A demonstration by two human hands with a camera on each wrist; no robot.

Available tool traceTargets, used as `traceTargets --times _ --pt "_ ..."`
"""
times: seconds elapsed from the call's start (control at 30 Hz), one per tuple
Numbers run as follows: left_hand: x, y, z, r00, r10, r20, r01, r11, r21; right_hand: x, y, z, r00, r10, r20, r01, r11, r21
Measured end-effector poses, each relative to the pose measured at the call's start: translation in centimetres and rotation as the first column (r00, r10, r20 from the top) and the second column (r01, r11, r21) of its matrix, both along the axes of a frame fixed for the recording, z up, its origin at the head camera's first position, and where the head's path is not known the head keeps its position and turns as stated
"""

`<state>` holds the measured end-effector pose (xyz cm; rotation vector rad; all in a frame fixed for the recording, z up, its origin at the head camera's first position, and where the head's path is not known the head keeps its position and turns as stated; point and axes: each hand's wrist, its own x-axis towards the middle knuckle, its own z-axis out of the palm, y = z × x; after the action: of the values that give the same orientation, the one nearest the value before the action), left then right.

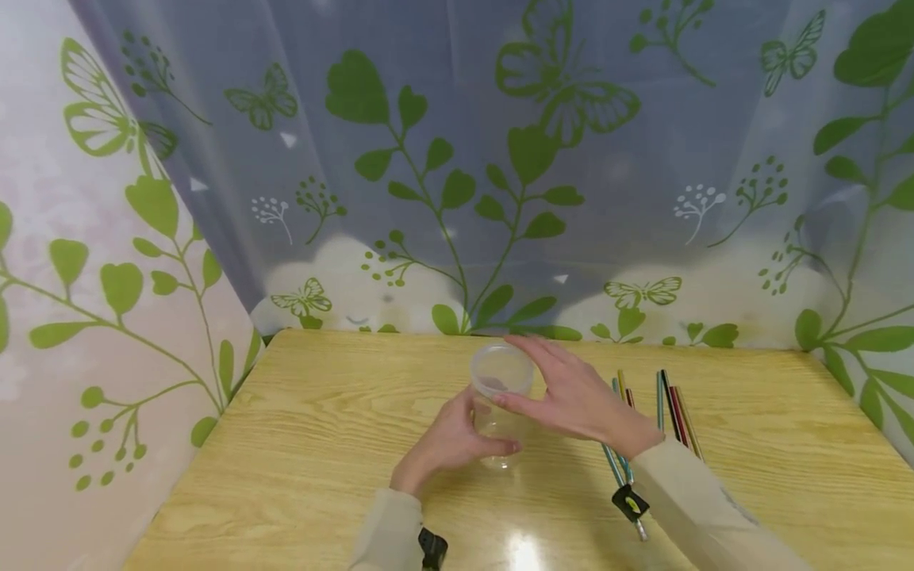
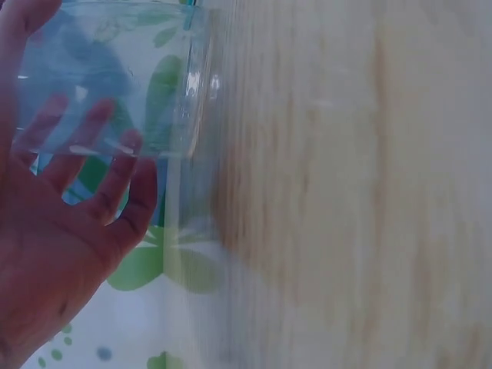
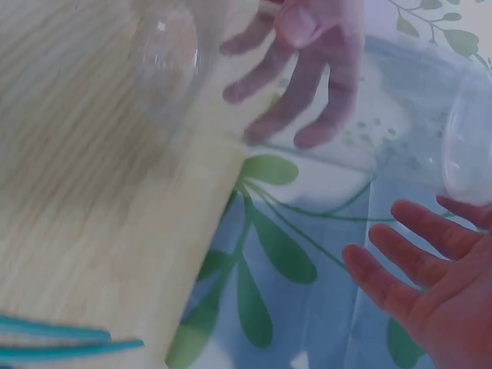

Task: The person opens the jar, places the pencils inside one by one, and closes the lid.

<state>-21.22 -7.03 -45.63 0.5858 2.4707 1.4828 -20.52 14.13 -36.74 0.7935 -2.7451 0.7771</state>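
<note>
A clear cylindrical jar (image 1: 493, 416) stands upright over the middle of the wooden table, with a translucent whitish band (image 3: 465, 131) round its top. Whether its base touches the tabletop I cannot tell. My left hand (image 1: 457, 436) holds the jar's body from the left, thumb across the near side and fingers (image 3: 269, 73) curled round the far side. From the right, my right hand (image 1: 571, 392) grips the top rim, its thumb on the near edge and its fingers at the far edge. No contents show through the clear wall.
Several thin coloured sticks (image 1: 671, 408), teal, black, red and gold, lie on the table (image 1: 321, 444) to the right, some partly beneath the right forearm. Behind the table's far edge hangs a curtain (image 1: 443, 198) with green leaves and butterflies.
</note>
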Motion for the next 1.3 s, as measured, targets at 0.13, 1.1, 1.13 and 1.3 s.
traceTargets --times 0.13,1.1,1.13,1.3 --pt "0.1 0.1 0.1 1.000 0.005 -0.020 -0.006 0.999 -0.033 -0.2 -0.8 -0.2 0.996 -0.001 0.093 0.008 0.997 -0.076" --pt "-2.4 -0.6 0.2 0.973 -0.192 0.129 0.192 0.981 0.013 -2.9 -0.6 -0.5 0.878 0.360 0.316 -0.218 0.888 -0.405" --pt "-2.4 -0.7 0.1 0.972 -0.197 0.128 0.197 0.980 0.013 -3.0 -0.5 -0.4 0.868 0.375 0.324 -0.228 0.883 -0.410" --pt "-2.6 -0.7 0.1 0.970 -0.208 0.129 0.209 0.978 0.005 -3.7 -0.2 -0.3 0.816 0.445 0.368 -0.254 0.849 -0.464"
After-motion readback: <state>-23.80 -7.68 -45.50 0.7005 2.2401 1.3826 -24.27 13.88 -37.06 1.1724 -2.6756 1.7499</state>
